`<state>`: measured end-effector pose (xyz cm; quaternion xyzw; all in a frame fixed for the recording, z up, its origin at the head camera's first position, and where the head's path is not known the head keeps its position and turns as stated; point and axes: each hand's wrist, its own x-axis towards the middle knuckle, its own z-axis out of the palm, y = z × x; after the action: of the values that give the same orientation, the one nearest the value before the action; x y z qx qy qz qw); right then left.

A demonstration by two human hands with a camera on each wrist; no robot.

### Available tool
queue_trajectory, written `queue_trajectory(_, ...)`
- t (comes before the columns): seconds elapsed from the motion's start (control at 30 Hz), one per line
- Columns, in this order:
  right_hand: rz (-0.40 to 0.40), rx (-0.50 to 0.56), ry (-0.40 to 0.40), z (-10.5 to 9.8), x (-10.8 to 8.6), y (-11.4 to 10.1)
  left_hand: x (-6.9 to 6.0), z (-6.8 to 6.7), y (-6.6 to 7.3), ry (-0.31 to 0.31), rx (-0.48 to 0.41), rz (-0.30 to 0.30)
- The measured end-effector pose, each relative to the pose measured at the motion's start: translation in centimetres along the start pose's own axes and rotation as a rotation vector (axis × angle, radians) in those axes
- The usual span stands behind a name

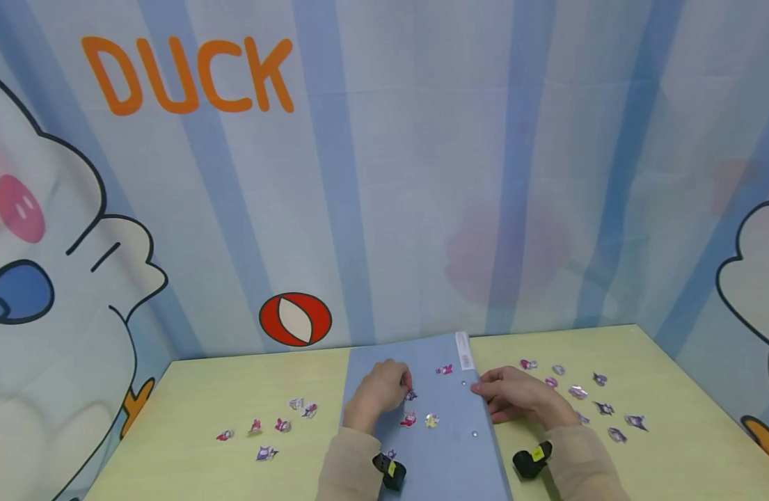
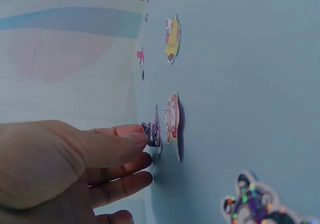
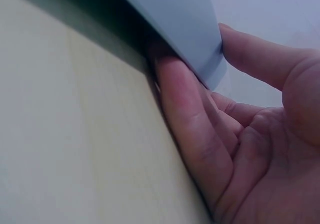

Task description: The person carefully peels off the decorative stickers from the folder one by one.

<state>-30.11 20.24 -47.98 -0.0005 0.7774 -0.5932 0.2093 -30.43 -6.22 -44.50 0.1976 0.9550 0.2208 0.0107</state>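
A blue folder (image 1: 449,459) lies on the table, with several cartoon stickers on it. My left hand (image 1: 382,391) is over it, thumb and forefinger pinching a small purple-and-black sticker (image 2: 153,135) at the folder's surface. Close beside that lie a pink-and-white sticker (image 1: 408,419) and a yellow sticker (image 1: 431,421). Farther up sits a pink sticker (image 1: 444,369), while a purple sticker (image 2: 252,204) lies nearer the wrist. At the folder's right edge my right hand (image 1: 516,393) grips it, thumb on top and fingers underneath; the right wrist view shows that edge raised off the table.
Loose stickers lie on the pale yellow table (image 1: 190,396) in two groups: one left of the folder, including a purple sticker (image 1: 266,454), another on the right, including a dark sticker (image 1: 636,422). A white barcode label (image 1: 464,351) marks the folder's top corner. A printed curtain (image 1: 409,174) hangs behind.
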Motion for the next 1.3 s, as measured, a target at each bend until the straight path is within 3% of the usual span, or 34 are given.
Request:
queue_trajectory(0.4, 0.009, -0.013, 0.0, 0.4, 0.1, 0.0, -0.3, 0.6, 0.2, -0.017, -0.003, -0.022)
queue_trajectory(0.8, 0.003, -0.01, 0.0, 0.4, 0.1, -0.1, -0.5, 0.5, 0.1, 0.056, 0.04, -0.024)
queue_trajectory(1.3, -0.014, -0.008, -0.019, -0.1, 0.0, 0.0, -1.1, -0.5, 0.1, 0.081, 0.004, 0.01)
